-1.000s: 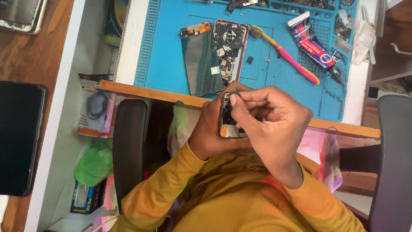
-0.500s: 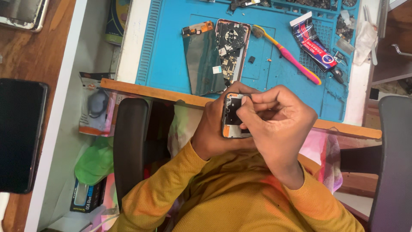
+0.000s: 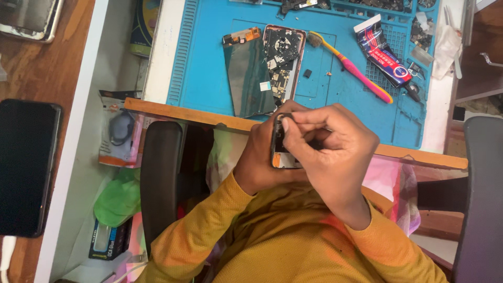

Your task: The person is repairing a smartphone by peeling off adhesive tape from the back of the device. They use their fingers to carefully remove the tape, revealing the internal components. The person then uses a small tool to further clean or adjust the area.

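Observation:
My left hand (image 3: 258,160) grips a small opened phone (image 3: 281,152) from the left, holding it upright above my lap. My right hand (image 3: 335,152) covers the phone's right side, its thumb and forefinger pinching at the top edge; what they pinch is too small to tell. Both sleeves are mustard yellow. On the blue repair mat (image 3: 204,63) beyond my hands lie another opened phone body (image 3: 283,57) with its circuit board exposed and a dark panel (image 3: 249,78) beside it.
A pink and yellow toothbrush (image 3: 351,65) and a glue tube (image 3: 385,55) lie on the mat's right part. A black phone (image 3: 26,167) rests on the wooden surface at left. A black chair back (image 3: 160,178) and a packaged item (image 3: 118,136) sit lower left.
My hands stay together on the small phone; my right fingers have shifted slightly along its top edge. Nothing on the mat has moved.

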